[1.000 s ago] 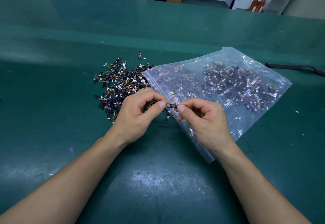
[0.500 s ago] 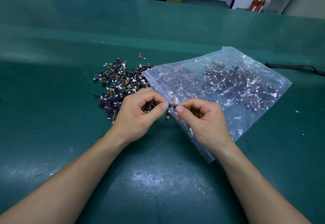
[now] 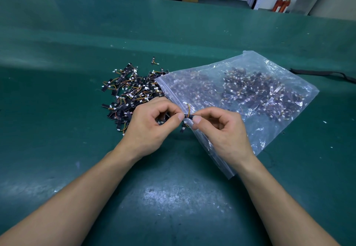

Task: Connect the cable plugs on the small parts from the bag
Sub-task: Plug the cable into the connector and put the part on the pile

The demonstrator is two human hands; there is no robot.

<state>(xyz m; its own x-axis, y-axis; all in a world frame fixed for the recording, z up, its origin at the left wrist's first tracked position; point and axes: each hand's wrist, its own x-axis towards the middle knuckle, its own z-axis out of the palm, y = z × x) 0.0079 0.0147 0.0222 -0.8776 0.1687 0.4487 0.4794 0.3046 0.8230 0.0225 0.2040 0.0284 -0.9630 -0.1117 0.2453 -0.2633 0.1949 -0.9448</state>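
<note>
Head view shows the left hand [image 3: 148, 128] and right hand [image 3: 219, 130] pinching one small part [image 3: 188, 116] between thumb and forefinger above the tabletop [image 3: 57, 149], beside the bag [image 3: 250, 91]; light, thin-wired, probably fragile, it is best gripped by the plug body.

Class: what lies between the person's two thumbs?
In the head view, a small black part with an orange-yellow wire loop, pinched by the left hand and right hand.
</note>
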